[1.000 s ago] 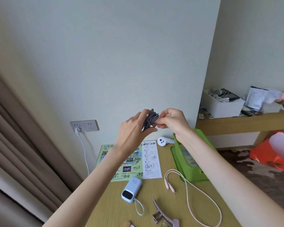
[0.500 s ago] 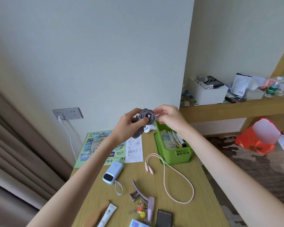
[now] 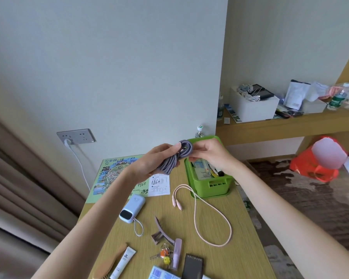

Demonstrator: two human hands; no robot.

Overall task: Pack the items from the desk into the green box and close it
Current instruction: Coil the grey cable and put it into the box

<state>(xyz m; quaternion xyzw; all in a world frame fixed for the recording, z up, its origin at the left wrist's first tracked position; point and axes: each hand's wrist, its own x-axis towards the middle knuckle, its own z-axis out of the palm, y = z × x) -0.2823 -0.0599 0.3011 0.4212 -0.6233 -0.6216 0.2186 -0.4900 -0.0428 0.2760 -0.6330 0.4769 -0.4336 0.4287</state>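
Both hands hold a coiled purple-grey cable (image 3: pixel 176 159) above the desk, just left of the green box (image 3: pixel 211 186). My left hand (image 3: pixel 153 161) grips the bundle from the left; my right hand (image 3: pixel 207 154) pinches its looped top end. The box stands open at the desk's far right with papers and pens inside, its lid raised behind it. On the desk (image 3: pixel 240 248) lie a pink cable (image 3: pixel 210 220), a blue power bank (image 3: pixel 132 207), a hair claw (image 3: pixel 162 232), keys (image 3: pixel 163 255), a tube (image 3: pixel 124 263) and a dark card case (image 3: pixel 192 267).
A map leaflet (image 3: pixel 109 174) and a receipt (image 3: pixel 159 185) lie at the desk's far left. A wall socket (image 3: pixel 76 135) with a white lead is behind. A wooden shelf (image 3: pixel 290 125) with a white box stands to the right; a red bag (image 3: pixel 318 164) lies on the floor.
The view has tilted down, showing more of the desk. My hands have lowered with the cable bundle, nearer the green box, and the coil looks tighter.
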